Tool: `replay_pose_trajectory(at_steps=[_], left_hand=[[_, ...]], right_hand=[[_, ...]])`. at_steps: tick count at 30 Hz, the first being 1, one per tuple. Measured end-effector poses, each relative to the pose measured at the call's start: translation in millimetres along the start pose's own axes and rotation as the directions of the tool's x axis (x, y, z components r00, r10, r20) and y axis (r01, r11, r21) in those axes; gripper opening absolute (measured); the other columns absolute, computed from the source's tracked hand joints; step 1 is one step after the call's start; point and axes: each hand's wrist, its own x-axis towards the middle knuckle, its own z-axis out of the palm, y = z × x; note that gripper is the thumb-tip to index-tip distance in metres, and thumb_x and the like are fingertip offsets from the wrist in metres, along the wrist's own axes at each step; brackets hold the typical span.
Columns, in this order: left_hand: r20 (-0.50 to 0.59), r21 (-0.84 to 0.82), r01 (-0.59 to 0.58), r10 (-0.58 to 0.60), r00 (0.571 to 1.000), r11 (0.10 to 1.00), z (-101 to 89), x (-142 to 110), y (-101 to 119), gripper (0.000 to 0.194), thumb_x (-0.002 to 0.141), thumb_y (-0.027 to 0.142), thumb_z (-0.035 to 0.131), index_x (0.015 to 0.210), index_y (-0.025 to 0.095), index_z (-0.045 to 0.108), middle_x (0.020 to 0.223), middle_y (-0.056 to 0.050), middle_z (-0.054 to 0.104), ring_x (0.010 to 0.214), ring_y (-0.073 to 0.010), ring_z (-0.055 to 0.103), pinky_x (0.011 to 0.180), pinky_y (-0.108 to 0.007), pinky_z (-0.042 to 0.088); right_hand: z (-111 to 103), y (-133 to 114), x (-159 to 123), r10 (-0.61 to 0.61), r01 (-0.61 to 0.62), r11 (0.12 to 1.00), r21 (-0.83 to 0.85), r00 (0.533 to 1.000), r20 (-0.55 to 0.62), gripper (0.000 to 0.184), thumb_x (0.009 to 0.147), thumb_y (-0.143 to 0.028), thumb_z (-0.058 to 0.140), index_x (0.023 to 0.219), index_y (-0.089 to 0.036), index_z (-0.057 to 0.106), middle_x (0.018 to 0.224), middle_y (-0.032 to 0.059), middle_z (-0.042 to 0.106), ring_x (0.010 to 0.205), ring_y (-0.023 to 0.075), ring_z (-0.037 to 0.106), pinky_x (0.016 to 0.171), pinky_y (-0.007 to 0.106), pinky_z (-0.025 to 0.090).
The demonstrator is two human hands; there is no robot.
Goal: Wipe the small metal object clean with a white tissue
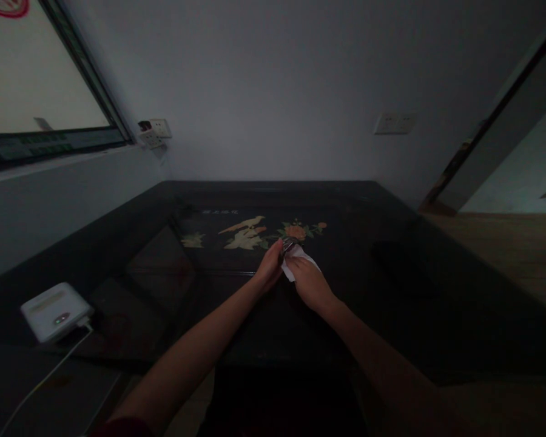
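Note:
Near the middle of the dark glossy table, both hands meet around a small dark shiny object with a rounded, metallic-looking edge. My left hand is closed on its left side. A white tissue lies in my right hand, whose fingers press it against the object's near side. The dim light and my fingers hide most of the object, so its kind does not show. Past the hands, a bird-and-flower picture decorates the tabletop.
On the left of the table stands a white box-shaped device with a small light and a white cable. A dark flat item lies at the right. Wall sockets sit above the far edge, and a window is at left.

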Motion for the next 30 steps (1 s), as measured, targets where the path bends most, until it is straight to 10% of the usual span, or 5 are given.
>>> replay_pose_trajectory(at_steps=[10,16,21,30], left_hand=[[0.032,0.034,-0.029,0.028,0.999,0.999,-4.3,-0.4,-2.5,0.031,0.083,0.042,0.059,0.098,0.015,0.064,0.091,-0.006,0.069,0.08,-0.0158,0.063,0.078,-0.027,0.048],[0.031,-0.012,0.018,-0.018,0.999,1.0,0.4,0.3,1.2,0.033,0.086,0.042,0.055,0.097,0.013,0.065,0.092,-0.008,0.069,0.084,-0.0173,0.064,0.085,-0.029,0.046],[-0.013,-0.046,0.067,-0.068,0.998,0.997,2.1,1.8,3.8,0.03,0.088,0.039,0.052,0.092,0.013,0.066,0.088,-0.007,0.07,0.081,-0.0154,0.064,0.084,-0.027,0.046],[0.025,0.007,0.033,-0.033,0.999,0.999,-2.1,3.0,-1.0,0.035,0.082,0.044,0.06,0.098,0.014,0.065,0.094,-0.007,0.07,0.081,-0.0165,0.063,0.078,-0.027,0.046]], right_hand=[[5.6,6.0,7.7,0.25,-0.174,0.727,0.664,0.968,-0.02,0.036,0.087,-0.022,0.043,0.118,-0.014,0.058,0.107,0.0087,0.069,0.1,0.0223,0.064,0.091,0.036,0.048],[3.0,1.4,0.0,-0.002,0.006,0.989,0.146,1.0,-0.024,0.044,0.082,-0.007,0.042,0.124,-0.01,0.054,0.121,0.0146,0.063,0.112,0.0226,0.058,0.099,0.037,0.043],[3.1,-3.0,-0.3,-0.057,0.052,0.943,-0.328,0.998,-0.005,0.041,0.086,-0.005,0.039,0.123,-0.005,0.056,0.123,0.0188,0.061,0.119,0.0268,0.054,0.106,0.043,0.037],[-5.2,-12.1,-1.2,0.047,-0.038,0.976,-0.217,0.998,0.034,0.046,0.082,0.0,0.037,0.123,-0.007,0.056,0.124,0.0185,0.061,0.117,0.0257,0.055,0.1,0.043,0.04]])
